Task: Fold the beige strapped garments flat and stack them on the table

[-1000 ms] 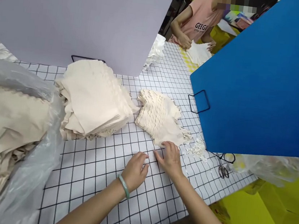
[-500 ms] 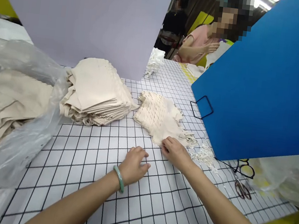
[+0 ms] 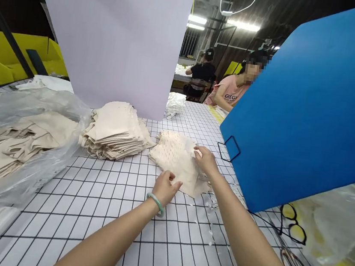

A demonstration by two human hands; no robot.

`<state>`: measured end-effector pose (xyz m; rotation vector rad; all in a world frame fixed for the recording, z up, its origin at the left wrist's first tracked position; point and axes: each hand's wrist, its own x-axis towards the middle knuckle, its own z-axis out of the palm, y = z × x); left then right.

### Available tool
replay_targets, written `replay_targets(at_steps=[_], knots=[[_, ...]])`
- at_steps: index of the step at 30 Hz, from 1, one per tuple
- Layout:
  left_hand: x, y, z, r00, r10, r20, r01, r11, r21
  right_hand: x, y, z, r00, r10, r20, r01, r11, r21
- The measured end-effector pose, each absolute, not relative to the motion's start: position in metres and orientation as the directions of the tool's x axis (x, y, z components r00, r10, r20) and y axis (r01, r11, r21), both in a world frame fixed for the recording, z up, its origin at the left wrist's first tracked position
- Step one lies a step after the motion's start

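Note:
A stack of cream cloth pieces (image 3: 174, 160), its far left part dotted with rows of small cuts or tabs, lies on the table in front of me. My left hand (image 3: 166, 188), with a green bangle at the wrist, is at the near edge of this cloth, fingers loosely bent and thumb apart. Over the cloth's right side is my right hand (image 3: 205, 160), its fingertips pointing left with a small gap between thumb and forefinger. Whether those tips touch the cloth is unclear. Small white scraps (image 3: 212, 204) lie beside the cloth, under my right forearm.
A thick pile of cream cloth (image 3: 117, 132) stands at left, beside a plastic bag (image 3: 60, 159) of more cloth. A pale board (image 3: 120, 44) and a blue board (image 3: 309, 110) rise around the table. Scissors (image 3: 294, 264) and eyeglasses (image 3: 294, 225) lie at right. Two people sit beyond.
The view has tilted upward. My right hand has moved from the cloth's near edge to its far right side. My left hand has come closer to the cloth's near edge.

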<state>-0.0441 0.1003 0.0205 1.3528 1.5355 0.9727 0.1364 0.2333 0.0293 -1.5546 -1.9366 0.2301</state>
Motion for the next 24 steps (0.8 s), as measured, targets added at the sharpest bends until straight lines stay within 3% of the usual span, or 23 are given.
replay_targets(at_steps=[2, 7, 13, 17, 19, 22, 24], knots=[[-0.048, 0.100, 0.017, 0.008, 1.000, -0.004, 0.426, 0.000, 0.905, 0.136, 0.268, 0.027, -0.095, 0.944, 0.317, 0.813, 0.257, -0.523], [-0.067, 0.103, 0.005, 0.099, 0.994, 0.056, 0.445, -0.094, 0.891, 0.131, 0.311, 0.016, -0.123, 0.974, 0.188, 0.800, 0.209, -0.562], [-0.074, 0.139, 0.008, 0.095, 0.987, 0.130, 0.456, -0.159, 0.876, 0.127, 0.300, 0.027, -0.162, 0.956, 0.243, 0.747, 0.280, -0.603], [-0.065, 0.172, 0.041, 0.014, 0.956, 0.294, 0.471, -0.265, 0.841, 0.118, 0.270, 0.073, -0.201, 0.932, 0.301, 0.672, 0.355, -0.650], [-0.060, 0.185, 0.064, 0.085, 0.943, 0.321, 0.494, -0.320, 0.808, 0.115, 0.247, 0.108, -0.286, 0.897, 0.337, 0.568, 0.442, -0.694], [-0.064, 0.191, 0.092, 0.343, 0.925, 0.165, 0.480, -0.323, 0.815, 0.120, 0.206, 0.167, -0.396, 0.818, 0.416, 0.371, 0.558, -0.743], [-0.077, 0.184, 0.107, 0.430, 0.898, 0.095, 0.432, -0.297, 0.852, 0.128, 0.180, 0.201, -0.363, 0.795, 0.485, 0.335, 0.597, -0.729]])
